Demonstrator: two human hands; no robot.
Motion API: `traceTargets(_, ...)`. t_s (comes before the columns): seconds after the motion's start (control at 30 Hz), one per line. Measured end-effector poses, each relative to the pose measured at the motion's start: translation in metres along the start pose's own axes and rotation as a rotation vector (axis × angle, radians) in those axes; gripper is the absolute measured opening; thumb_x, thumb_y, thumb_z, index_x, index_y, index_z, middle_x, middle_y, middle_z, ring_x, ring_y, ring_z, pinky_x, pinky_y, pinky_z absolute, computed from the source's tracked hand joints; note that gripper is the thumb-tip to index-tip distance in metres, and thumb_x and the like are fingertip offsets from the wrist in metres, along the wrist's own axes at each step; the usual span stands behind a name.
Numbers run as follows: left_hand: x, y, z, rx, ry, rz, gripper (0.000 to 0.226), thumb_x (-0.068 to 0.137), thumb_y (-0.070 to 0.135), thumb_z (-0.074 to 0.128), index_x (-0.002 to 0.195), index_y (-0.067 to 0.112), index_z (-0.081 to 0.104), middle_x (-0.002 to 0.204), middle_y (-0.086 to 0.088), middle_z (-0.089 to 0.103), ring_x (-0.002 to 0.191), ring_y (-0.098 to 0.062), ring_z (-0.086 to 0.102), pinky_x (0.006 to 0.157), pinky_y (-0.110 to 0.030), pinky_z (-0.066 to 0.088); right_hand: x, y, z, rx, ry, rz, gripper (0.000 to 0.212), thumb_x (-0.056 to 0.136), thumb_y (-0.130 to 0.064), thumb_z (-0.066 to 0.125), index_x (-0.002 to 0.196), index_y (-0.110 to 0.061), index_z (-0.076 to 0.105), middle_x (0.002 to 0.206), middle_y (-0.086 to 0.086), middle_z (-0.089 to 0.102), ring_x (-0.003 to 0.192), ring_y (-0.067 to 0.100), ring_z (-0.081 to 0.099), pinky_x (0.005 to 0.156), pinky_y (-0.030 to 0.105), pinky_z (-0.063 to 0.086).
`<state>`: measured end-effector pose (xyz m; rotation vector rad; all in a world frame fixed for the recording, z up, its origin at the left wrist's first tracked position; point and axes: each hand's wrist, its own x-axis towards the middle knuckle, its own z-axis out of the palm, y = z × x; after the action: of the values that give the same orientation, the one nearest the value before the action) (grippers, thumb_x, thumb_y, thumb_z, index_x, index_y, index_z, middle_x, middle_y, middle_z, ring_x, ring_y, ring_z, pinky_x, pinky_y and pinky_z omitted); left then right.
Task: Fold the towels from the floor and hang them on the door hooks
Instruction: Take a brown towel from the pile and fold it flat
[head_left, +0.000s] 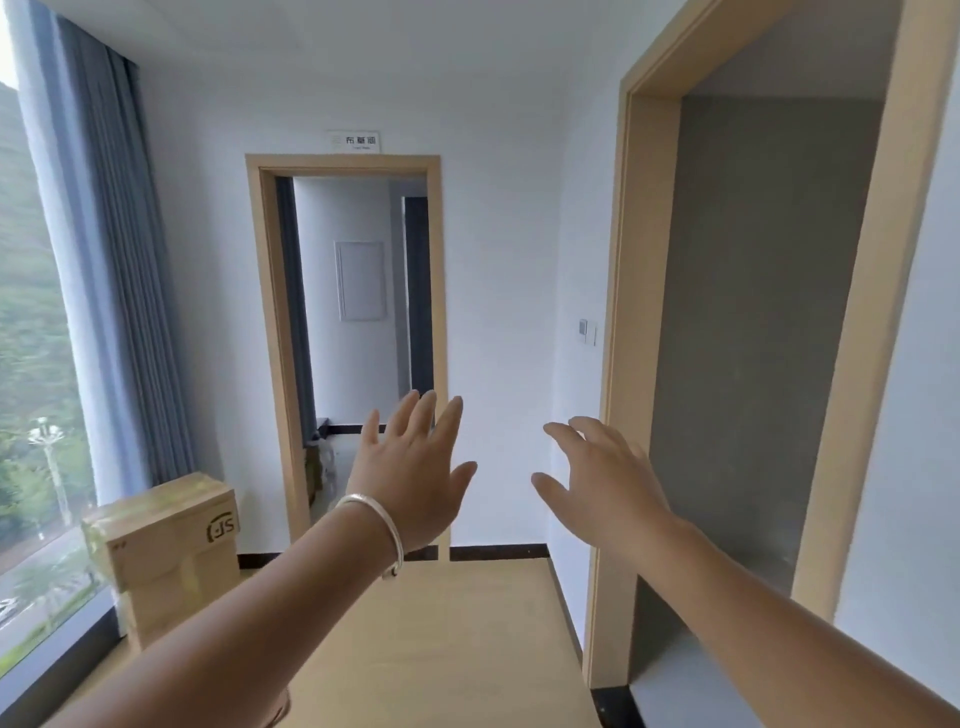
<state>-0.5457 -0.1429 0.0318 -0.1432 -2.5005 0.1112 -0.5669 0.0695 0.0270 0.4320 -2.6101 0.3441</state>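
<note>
**Pale wood floor, empty hands, no towels in sight**

Pale wood-look flooring (457, 649) runs from the near edge of the view to the white end wall (498, 312), and nothing lies on the stretch that shows: no towels on the floor, and no door hooks either. The task's things are out of view, so nothing can be said about how far the folding has got.

Tall blue-grey curtains (119, 270) hang along the window at the floor's left edge. At the far end a light wooden door frame (345, 162) stands open onto another room, with a small white sign (354, 141) above it. A second, wider wooden-framed opening (644, 332) fills the right side, grey inside.

Against the floor's left edge, below the curtains, sits a taped tan cardboard box (166, 545), probably just stored there.

Both bare arms reach forward at about chest height. The left hand (410, 478), a thin silver bangle (382, 525) on its wrist, is spread flat with fingers apart and holds nothing. The right hand (602, 483) is loosely curled, palm down, also holding nothing. Hands held out like this look like a starting pose or a reach ahead.
</note>
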Motion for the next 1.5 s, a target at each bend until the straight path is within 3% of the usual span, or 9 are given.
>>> traceTargets(0.3, 0.071, -0.052, 0.067, -0.021, -0.044, 0.014, 0.069, 0.096, 0.057, 0.027, 0.151, 0.026, 0.001, 0.16, -0.003, 0.01, 0.148, -0.024, 0.004, 0.116, -0.052, 0.008, 0.082, -0.009, 0.053, -0.044, -0.007, 0.039, 0.059, 0.094, -0.053, 0.042, 0.146, -0.031, 0.028, 0.154, -0.001, 0.027, 0.143, 0.019, 0.021, 0.116, 0.047, 0.018)
traceTargets(0.57, 0.156, -0.067, 0.141, -0.028, -0.059, 0.039, 0.069, 0.096, 0.058, 0.026, 0.151, 0.027, -0.001, 0.16, -0.002, 0.008, 0.148, -0.024, 0.003, 0.117, -0.051, 0.008, 0.177, 0.025, 0.104, -0.039, 0.001, 0.059, 0.058, 0.093, -0.048, 0.044, 0.146, -0.03, 0.029, 0.154, 0.0, 0.026, 0.142, 0.019, 0.02, 0.116, 0.046, 0.017)
traceTargets(1.13, 0.42, -0.088, 0.329, 0.013, -0.049, -0.006, 0.069, 0.096, 0.056, 0.029, 0.151, 0.026, 0.001, 0.159, -0.003, 0.011, 0.147, -0.024, 0.005, 0.117, -0.05, 0.009, 0.462, 0.141, 0.231, -0.018, 0.02, -0.028, 0.058, 0.093, -0.05, 0.044, 0.146, -0.031, 0.03, 0.153, -0.002, 0.027, 0.141, 0.018, 0.022, 0.115, 0.044, 0.019)
traceTargets(1.5, 0.578, -0.166, 0.458, -0.021, -0.031, 0.023, 0.069, 0.096, 0.054, 0.029, 0.152, 0.024, 0.001, 0.159, -0.004, 0.01, 0.147, -0.022, 0.003, 0.117, -0.05, 0.009, 0.645, 0.161, 0.344, -0.061, -0.004, -0.014, 0.058, 0.093, -0.049, 0.044, 0.146, -0.031, 0.028, 0.153, -0.001, 0.025, 0.141, 0.018, 0.022, 0.116, 0.046, 0.017)
